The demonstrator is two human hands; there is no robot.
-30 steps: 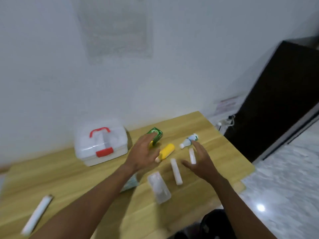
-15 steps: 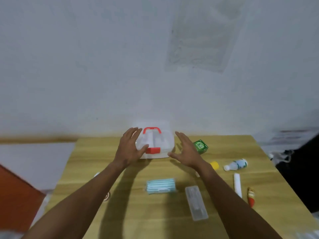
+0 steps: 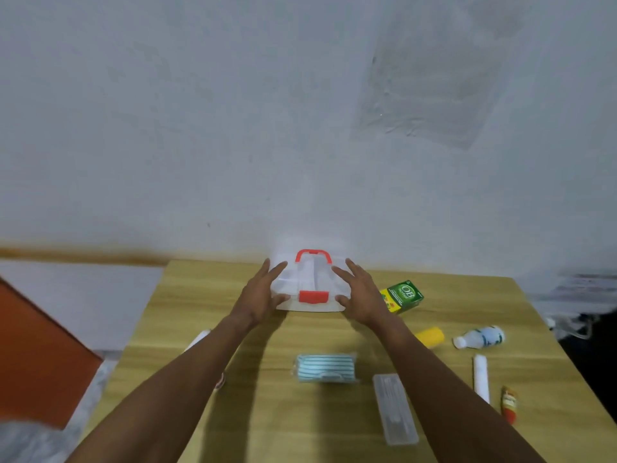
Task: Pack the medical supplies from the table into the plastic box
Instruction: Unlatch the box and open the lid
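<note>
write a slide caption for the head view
Both bare hands, left and right, flank the closed clear plastic box with red latch on the wooden table.

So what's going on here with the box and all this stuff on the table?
A person has both hands on a closed clear plastic box with a red handle and latch at the far edge of the table: left hand on its left side, right hand on its right. Nothing looks packed yet. The green carton, yellow bottle, white bottle, mask pack and clear case all lie loose on the table.
</note>
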